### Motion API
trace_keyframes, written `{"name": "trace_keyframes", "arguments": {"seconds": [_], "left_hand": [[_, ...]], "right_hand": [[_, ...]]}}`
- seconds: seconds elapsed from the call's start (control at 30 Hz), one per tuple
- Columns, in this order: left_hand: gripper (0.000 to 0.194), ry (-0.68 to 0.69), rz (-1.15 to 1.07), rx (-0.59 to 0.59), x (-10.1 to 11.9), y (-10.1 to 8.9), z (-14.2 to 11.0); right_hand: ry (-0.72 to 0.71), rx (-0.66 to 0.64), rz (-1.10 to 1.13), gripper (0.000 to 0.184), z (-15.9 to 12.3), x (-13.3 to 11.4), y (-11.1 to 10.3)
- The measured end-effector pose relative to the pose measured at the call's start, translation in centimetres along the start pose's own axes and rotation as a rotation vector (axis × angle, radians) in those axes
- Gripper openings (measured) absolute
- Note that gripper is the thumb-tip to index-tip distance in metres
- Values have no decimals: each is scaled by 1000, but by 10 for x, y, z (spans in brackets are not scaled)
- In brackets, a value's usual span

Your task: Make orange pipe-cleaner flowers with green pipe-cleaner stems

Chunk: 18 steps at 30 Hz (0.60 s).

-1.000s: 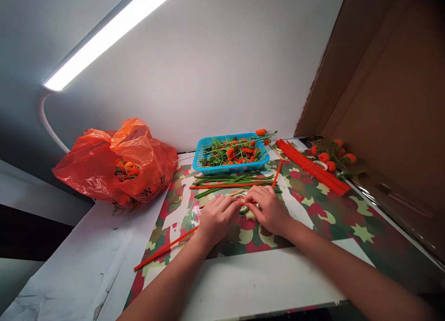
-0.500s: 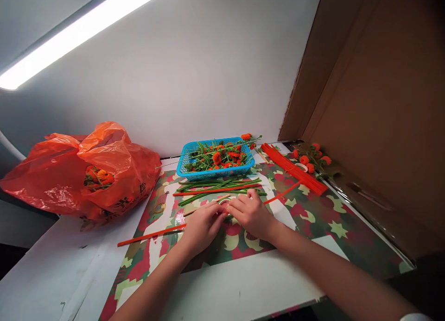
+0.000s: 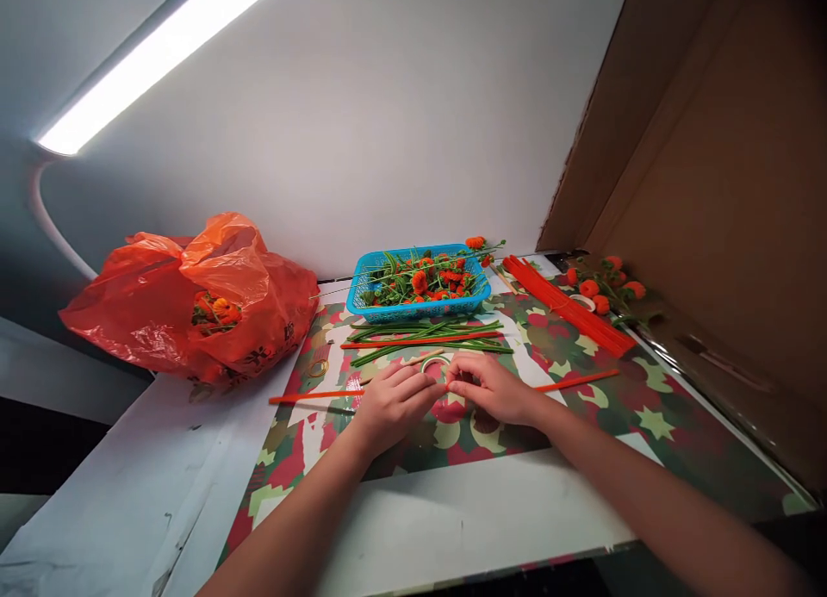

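My left hand (image 3: 395,401) and my right hand (image 3: 489,388) meet over the middle of the mat, fingertips pinched close together. Between them they grip an orange pipe cleaner (image 3: 316,396). One orange end sticks out past my left hand, and another reaches out beyond my right wrist. Whether this is one stem or several is hidden by the fingers. Just behind the fingertips lies a pale ring-shaped roll (image 3: 434,362), partly covered. Farther back, several green pipe cleaners (image 3: 445,329) lie in a loose row with an orange one among them.
A blue basket (image 3: 419,315) holds orange flowers with green stems. To the left stands a red plastic bag (image 3: 155,321) with more flowers. An orange bundle of pipe cleaners (image 3: 575,313) and loose flowers (image 3: 600,295) lie right, beside a cardboard wall (image 3: 704,175). A lamp (image 3: 161,63) hangs overhead.
The orange ends have swung: the right one from pointing up and away to lying out rightward, the left one from slanting toward me to nearly level. The camera view shifted slightly.
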<state>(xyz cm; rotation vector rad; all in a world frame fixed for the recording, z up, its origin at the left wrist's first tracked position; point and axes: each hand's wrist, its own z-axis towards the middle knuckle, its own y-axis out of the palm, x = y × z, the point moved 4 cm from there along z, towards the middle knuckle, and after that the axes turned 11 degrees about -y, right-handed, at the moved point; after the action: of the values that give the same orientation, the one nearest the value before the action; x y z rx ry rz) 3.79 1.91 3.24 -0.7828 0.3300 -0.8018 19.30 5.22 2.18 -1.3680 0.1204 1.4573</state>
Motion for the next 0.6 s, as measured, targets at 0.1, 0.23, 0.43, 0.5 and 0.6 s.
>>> {"name": "trace_keyframes", "arguments": {"seconds": [0.1,0.23,0.43,0.5,0.6], "left_hand": [[14,45,16,15,3,-3,2],[10,-29,-30,36,3,-1,0],[7,-300,-215,40,-3,3,0],[9,-414,-323,18,-5,4,0],[14,-592,-493,-32,-9,6,0]], "right_hand": [[68,-52,127,16,-2,3,1],[59,-47,118,17,-2,3,0],[-62,79,-27,10,-1,-3,-2],[-114,116,-107,9,-1,-5,-2],[-205,159,-287,11,-2,-9,-1]]}}
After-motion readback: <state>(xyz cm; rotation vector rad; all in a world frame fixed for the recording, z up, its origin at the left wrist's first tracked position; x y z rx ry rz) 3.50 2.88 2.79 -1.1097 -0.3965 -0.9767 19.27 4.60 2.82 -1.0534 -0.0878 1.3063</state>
